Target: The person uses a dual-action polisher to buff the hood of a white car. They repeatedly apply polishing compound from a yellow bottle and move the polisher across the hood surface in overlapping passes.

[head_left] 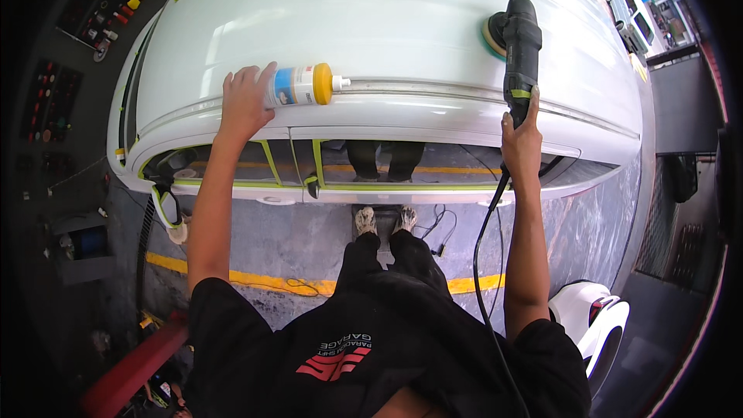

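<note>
A white car roof (pixel 371 15) stretches out in front of me. My left hand (pixel 246 102) is wrapped round the base end of a white squeeze bottle (pixel 298 85) with a yellow cap. The bottle lies sideways over the roof edge, its white nozzle pointing right. On the right, my right hand (pixel 523 138) grips the rear end of a black car polisher (pixel 524 50). Its round pad (pixel 493 37) is at the roof surface; whether it presses on it I cannot tell. A black power cord (pixel 484 240) runs from the polisher down past my right arm.
Green masking tape (pixel 318 162) edges the car's side windows. My feet (pixel 385 220) stand on a dark step beside the car. Cables (pixel 441 236) lie on the grey floor near a yellow line (pixel 464 285). Part of another white car (pixel 592 317) shows at lower right.
</note>
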### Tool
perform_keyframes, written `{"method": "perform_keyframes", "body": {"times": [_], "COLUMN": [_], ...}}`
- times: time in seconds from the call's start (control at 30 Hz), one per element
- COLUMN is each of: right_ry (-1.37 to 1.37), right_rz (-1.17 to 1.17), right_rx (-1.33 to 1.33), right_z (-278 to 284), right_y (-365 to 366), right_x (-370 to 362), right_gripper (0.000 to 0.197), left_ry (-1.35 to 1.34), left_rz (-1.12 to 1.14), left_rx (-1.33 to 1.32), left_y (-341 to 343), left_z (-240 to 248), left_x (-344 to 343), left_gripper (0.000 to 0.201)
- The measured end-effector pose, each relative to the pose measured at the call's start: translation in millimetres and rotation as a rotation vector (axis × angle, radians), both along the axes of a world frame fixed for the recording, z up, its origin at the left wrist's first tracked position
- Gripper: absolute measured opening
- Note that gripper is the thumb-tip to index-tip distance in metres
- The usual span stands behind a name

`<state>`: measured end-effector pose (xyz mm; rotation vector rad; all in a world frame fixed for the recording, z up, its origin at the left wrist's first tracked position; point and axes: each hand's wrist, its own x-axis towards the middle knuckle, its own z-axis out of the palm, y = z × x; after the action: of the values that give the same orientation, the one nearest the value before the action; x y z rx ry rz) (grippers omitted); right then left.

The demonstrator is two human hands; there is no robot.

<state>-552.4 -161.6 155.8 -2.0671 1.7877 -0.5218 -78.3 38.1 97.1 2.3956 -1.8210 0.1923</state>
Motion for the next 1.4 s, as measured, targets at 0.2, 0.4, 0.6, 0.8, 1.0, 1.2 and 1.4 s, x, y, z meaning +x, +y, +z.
{"method": "perform_keyframes", "body": {"times": [0.2,0.4,0.6,0.8,1.0,1.2,1.4], "right_ry": [0.039,0.024,0.010,-0.484,-0.992,-0.927,-0.919], "right_rz": [0.128,0.357,0.493,0.529,0.416,0.456,0.608], "right_rx": [0.093,0.071,0.136,0.186,0.862,0.812,0.812], "right_z": [3.9,2.6,7.3,-14.4,3.7,6.2,13.3], "right_y": [26.7,40.6,45.6,49.2,42.7,28.5,29.2], "right_x": [56.2,105.0,157.2,190.5,121.7,109.0,157.3], "right_gripper": [0.091,0.092,0.092,0.091,0.081,0.076,0.074], "left_ry": [0.092,0.161,0.883,1.388,1.620,1.670,1.722], "left_rz": [0.041,-0.006,-0.006,0.129,0.229,0.373,0.322], "left_rx": [-0.003,-0.090,-0.433,-0.360,-0.588,-0.766,-0.625], "left_y": [2.5,4.9,-34.2,-129.3,-177.9,-190.2,-170.2], "left_z": [3.6,19.3,51.0,67.7,31.2,14.9,55.3], "left_x": [-10.4,-33.7,-94.8,-119.2,-147.1,-166.4,-111.0], "left_gripper": [0.115,0.108,0.084,0.080,0.081,0.088,0.067]}}
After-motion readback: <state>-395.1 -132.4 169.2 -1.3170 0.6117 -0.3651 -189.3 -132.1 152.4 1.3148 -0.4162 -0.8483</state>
